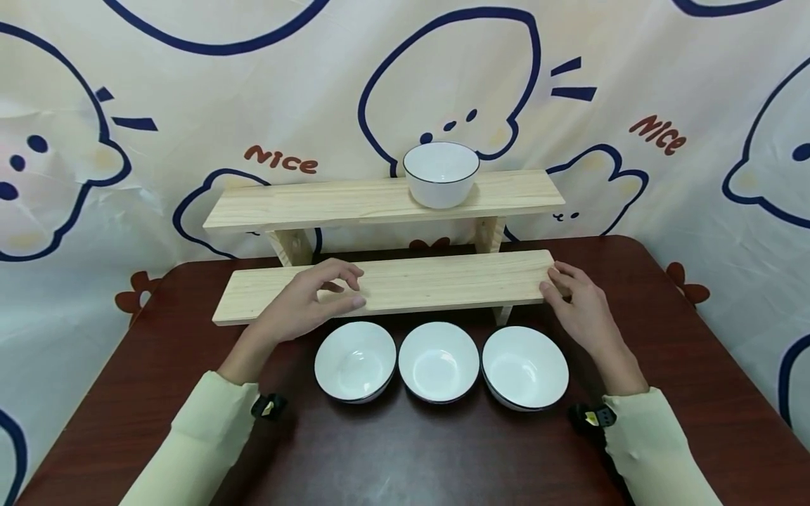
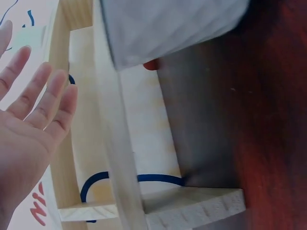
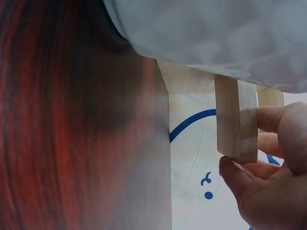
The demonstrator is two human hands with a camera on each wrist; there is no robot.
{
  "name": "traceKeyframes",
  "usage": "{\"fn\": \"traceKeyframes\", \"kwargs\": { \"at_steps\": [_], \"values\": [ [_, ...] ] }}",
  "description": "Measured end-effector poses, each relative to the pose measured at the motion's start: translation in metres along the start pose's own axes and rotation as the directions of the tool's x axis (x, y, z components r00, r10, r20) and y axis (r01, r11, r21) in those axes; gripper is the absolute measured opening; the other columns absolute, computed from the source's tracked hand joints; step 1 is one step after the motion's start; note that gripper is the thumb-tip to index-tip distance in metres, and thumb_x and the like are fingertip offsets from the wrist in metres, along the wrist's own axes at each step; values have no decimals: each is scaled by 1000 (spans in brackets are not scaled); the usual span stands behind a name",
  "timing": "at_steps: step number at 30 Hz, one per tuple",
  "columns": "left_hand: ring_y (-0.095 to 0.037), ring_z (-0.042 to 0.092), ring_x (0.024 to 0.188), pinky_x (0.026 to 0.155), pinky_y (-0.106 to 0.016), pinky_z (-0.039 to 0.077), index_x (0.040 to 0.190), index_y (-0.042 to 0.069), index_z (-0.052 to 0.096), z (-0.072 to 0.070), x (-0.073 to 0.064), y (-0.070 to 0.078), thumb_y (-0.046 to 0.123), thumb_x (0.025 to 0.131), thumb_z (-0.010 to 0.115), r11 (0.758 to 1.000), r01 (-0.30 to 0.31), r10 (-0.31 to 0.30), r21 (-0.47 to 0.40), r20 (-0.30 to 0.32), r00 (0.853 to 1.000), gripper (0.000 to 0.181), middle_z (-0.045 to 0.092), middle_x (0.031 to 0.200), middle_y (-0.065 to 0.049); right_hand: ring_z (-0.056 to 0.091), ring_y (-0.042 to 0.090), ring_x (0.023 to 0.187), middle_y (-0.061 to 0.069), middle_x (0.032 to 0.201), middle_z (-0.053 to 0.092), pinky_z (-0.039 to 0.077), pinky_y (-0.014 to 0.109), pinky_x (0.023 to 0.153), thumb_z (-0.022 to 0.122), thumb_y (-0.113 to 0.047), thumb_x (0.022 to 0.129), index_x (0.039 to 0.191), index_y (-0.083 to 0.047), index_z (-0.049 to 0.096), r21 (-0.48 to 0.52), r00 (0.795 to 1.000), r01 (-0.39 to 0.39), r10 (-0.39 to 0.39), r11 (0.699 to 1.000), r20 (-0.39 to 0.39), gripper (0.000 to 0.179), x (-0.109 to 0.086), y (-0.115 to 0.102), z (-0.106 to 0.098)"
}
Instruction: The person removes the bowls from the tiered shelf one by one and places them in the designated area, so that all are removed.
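Note:
A light wooden two-tier shelf (image 1: 436, 277) stands at the back of the table. My right hand (image 1: 579, 306) holds the right end of its lower board, thumb and fingers at the corner, as the right wrist view (image 3: 273, 158) also shows. Over the left part of the lower board is my left hand (image 1: 316, 295), fingers loosely bent and holding nothing. A white dark-rimmed bowl (image 1: 441, 179) rests on the upper board (image 1: 316, 204). In front of the shelf stand three more such bowls in a row: left (image 1: 356, 362), middle (image 1: 439, 362) and right (image 1: 525, 367).
A dark reddish-brown table (image 1: 411, 457) bears everything. Behind it and along both sides hangs a pale cloth (image 1: 285, 105) with blue cartoon outlines. Shelf supports (image 1: 487, 235) show beneath the upper board.

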State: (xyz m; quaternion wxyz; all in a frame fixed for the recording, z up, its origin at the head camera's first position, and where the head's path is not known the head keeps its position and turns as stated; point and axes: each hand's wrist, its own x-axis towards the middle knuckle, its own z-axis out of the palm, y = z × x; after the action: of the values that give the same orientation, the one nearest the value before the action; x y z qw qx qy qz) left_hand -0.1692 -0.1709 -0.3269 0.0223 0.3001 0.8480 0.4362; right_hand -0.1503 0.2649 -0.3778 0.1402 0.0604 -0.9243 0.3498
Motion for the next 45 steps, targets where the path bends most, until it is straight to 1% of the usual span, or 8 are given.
{"fn": "traceKeyframes", "kwargs": {
  "at_steps": [5,10,17,21,28,35,40,45],
  "values": [
    [-25,56,123,99,-49,49,103,11,64,-4,7,7,21,96,73,1000,-16,16,16,3,1000,16,61,131,-15,50,52,125,34,147,42,47,64,95,55,-21,106,136,17,50,5,1000,2,-2,1000,-3,49,0,1,1],
    [-24,57,120,98,-48,50,104,9,65,-6,18,13,21,97,72,998,-40,41,40,-19,999,16,64,128,-13,50,52,126,34,148,42,47,64,96,55,-22,106,137,16,50,3,1000,-2,2,1000,-4,49,1,1,0],
    [-22,59,117,97,-45,50,103,12,65,-9,31,19,20,98,71,996,-85,87,40,-39,995,12,65,125,-10,50,52,126,34,148,42,47,64,96,55,-21,106,137,16,50,0,1000,-3,3,1000,1,49,1,1,0],
    [-23,62,112,95,-44,52,104,8,67,-12,39,24,18,98,70,994,-101,104,38,-60,993,12,67,119,-8,51,52,125,34,147,43,47,64,95,56,-22,106,137,16,50,5,1000,1,-1,1000,4,49,0,1,1],
    [-26,64,110,97,-47,51,111,-1,65,-18,51,30,13,99,68,995,-83,79,-54,-86,993,18,65,120,-16,52,52,124,34,147,43,48,64,94,56,-21,106,137,16,50,-2,1000,2,-2,1000,-2,48,0,2,0],
    [-25,63,111,101,-40,49,113,-1,65,-20,62,34,10,99,68,993,-104,97,-50,-114,989,18,65,119,-15,54,50,122,33,148,42,49,62,94,55,-21,106,138,16,50,2,1000,0,0,1000,-5,48,1,3,2],
    [-25,62,115,102,-39,49,114,-1,64,-21,69,35,14,100,67,994,-66,49,-93,-169,984,21,63,123,-14,53,50,124,33,148,43,49,62,94,55,-21,106,137,16,50,-2,1000,-2,2,1000,-8,48,1,2,1],
    [-25,61,118,102,-37,50,112,0,63,-22,77,36,18,100,68,991,-51,20,-127,-232,973,23,62,127,-14,53,50,124,33,148,43,49,62,94,55,-21,106,137,16,50,-4,1000,-3,3,1000,-8,48,0,2,1]
  ]
}}
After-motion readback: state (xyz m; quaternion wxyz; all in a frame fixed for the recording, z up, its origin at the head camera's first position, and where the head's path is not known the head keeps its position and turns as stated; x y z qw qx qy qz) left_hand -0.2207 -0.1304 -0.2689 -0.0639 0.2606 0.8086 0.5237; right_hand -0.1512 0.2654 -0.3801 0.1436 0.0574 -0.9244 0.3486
